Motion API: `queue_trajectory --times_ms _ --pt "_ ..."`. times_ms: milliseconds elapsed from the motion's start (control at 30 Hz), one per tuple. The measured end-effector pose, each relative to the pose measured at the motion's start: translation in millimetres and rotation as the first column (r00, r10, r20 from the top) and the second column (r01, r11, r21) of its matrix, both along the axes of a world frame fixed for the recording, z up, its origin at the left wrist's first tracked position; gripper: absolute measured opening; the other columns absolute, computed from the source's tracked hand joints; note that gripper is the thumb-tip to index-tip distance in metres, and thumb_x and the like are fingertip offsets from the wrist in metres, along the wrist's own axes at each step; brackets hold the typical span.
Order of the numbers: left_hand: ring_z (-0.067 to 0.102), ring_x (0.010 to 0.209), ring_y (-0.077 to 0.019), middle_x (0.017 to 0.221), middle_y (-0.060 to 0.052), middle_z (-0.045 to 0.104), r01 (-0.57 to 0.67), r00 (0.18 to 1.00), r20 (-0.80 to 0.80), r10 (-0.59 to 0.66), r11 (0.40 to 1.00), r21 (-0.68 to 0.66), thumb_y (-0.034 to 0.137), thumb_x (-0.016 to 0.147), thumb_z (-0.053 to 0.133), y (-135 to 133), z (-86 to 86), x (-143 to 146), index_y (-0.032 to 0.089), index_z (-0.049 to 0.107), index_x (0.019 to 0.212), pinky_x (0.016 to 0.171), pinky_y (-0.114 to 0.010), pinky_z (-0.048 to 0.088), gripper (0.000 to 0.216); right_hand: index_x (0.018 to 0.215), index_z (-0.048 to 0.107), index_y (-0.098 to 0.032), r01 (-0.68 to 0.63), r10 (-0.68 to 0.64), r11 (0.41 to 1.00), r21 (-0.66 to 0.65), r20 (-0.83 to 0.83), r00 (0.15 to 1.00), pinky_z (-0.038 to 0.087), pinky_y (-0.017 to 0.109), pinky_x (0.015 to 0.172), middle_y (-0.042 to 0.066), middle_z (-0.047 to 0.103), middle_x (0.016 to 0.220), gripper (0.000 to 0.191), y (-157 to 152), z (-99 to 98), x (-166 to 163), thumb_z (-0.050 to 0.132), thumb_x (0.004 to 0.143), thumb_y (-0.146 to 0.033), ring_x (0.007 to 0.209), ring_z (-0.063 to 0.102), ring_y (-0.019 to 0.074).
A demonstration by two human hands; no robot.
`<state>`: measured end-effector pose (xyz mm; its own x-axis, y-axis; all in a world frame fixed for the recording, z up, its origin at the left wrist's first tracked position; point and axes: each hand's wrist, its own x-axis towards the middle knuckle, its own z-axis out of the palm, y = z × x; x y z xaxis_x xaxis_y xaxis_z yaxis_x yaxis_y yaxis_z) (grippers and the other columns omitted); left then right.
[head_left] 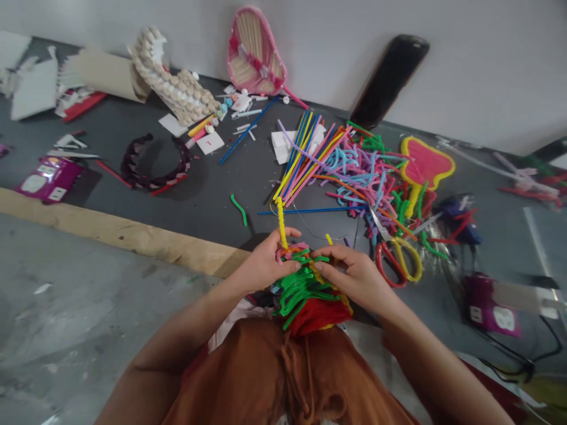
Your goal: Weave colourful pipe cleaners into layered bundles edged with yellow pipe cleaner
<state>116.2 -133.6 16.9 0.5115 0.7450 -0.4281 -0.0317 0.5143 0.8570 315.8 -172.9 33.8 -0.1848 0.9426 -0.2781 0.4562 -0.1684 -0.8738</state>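
My left hand and my right hand are both closed on a bundle of pipe cleaners, green on top, red and yellow below, held over my lap. A yellow pipe cleaner sticks up from between my left fingers. My right fingers pinch green strands at the bundle's top. A large loose pile of coloured pipe cleaners lies on the dark mat just beyond my hands.
Scissors with red and yellow handles lie right of my right hand. A pink heart-shaped frame and a black board lean on the wall. A dark braided ring, purple packets and a pink-yellow shape lie around.
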Motion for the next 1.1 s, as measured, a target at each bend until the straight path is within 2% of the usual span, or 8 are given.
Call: queue_trajectory --times_ms 167,300,533,633,800,933,1033,1100 --pt "0.061 0.106 -0.0197 0.107 -0.006 0.064 0.007 1.000 -0.010 -0.007 0.999 0.047 0.009 0.067 0.072 1.2 -3.6 -1.5 0.020 0.048 0.116 0.087 -0.031 0.045 0.056 0.090 0.068 -0.020 0.053 -0.059 0.997 -0.052 -0.116 0.992 0.039 0.023 0.052 0.000 0.060 0.069 0.022 0.7 -2.1 -2.0 0.055 0.088 -0.038 0.058 0.050 0.0114" --pt "0.060 0.107 -0.0182 0.104 -0.005 0.063 -0.021 0.999 0.032 0.020 0.998 0.052 0.017 0.076 0.067 -0.2 -7.3 -0.6 0.020 0.050 0.114 0.087 -0.029 0.045 0.041 0.089 0.066 -0.019 0.057 -0.078 0.992 -0.110 -0.197 0.977 0.037 0.022 0.053 -0.001 0.056 0.069 0.024 1.9 -3.8 -2.6 0.057 0.088 -0.041 0.059 0.048 0.0104" --pt "0.060 0.101 -0.0171 0.098 -0.003 0.062 -0.043 0.995 0.091 0.035 0.995 0.090 0.016 0.077 0.068 -5.2 -5.0 -2.5 0.020 0.054 0.112 0.088 -0.028 0.045 0.038 0.078 0.058 -0.018 0.119 -0.254 0.921 -0.372 -0.339 0.906 0.035 0.019 0.048 -0.006 0.049 0.062 0.030 7.7 -12.7 -8.4 0.061 0.081 -0.048 0.051 0.041 0.0068" --pt "0.060 0.097 -0.0154 0.098 -0.003 0.062 -0.019 0.993 0.121 0.006 0.994 0.105 0.017 0.078 0.068 -6.1 -8.6 -7.3 0.021 0.054 0.114 0.087 -0.027 0.045 0.038 0.075 0.058 -0.018 0.104 -0.240 0.916 -0.387 -0.324 0.915 0.034 0.019 0.047 -0.006 0.049 0.059 0.027 10.6 -14.3 -11.2 0.063 0.079 -0.045 0.050 0.040 0.0065" --pt "0.059 0.096 -0.0151 0.101 -0.003 0.060 0.034 0.990 0.128 -0.053 0.988 0.149 0.022 0.080 0.068 -6.3 -12.3 -13.1 0.023 0.053 0.118 0.087 -0.027 0.044 0.041 0.074 0.059 -0.018 0.009 -0.136 0.920 -0.391 -0.297 0.945 0.033 0.020 0.047 -0.006 0.051 0.057 0.019 18.2 -19.1 -14.3 0.064 0.074 -0.036 0.050 0.043 0.0076" --pt "0.058 0.105 -0.0166 0.104 -0.004 0.059 0.071 0.991 0.098 -0.089 0.981 0.180 0.024 0.085 0.064 -4.6 -5.8 -12.2 0.023 0.049 0.122 0.093 -0.029 0.043 0.040 0.091 0.062 -0.017 0.005 -0.073 0.952 -0.306 -0.212 0.974 0.033 0.021 0.048 -0.005 0.053 0.060 0.023 22.4 -22.4 -13.8 0.060 0.078 -0.036 0.050 0.042 0.0082" --pt "0.056 0.109 -0.0175 0.105 -0.005 0.057 0.074 0.994 0.073 -0.087 0.983 0.168 0.025 0.086 0.063 -3.1 -2.0 -10.9 0.023 0.048 0.123 0.098 -0.030 0.041 0.041 0.104 0.062 -0.018 0.092 -0.103 0.991 -0.095 -0.116 0.988 0.039 0.023 0.055 -0.002 0.059 0.073 0.028 20.0 -17.8 -11.9 0.055 0.084 -0.036 0.059 0.048 0.0106" --pt "0.055 0.110 -0.0176 0.106 -0.005 0.056 0.060 0.995 0.065 -0.071 0.987 0.152 0.027 0.086 0.064 -2.9 -2.2 -10.5 0.023 0.048 0.124 0.098 -0.031 0.041 0.042 0.096 0.064 -0.018 0.124 -0.122 0.992 0.014 -0.062 0.991 0.040 0.023 0.057 -0.001 0.058 0.072 0.024 16.0 -11.2 -10.3 0.051 0.088 -0.037 0.061 0.049 0.0111"
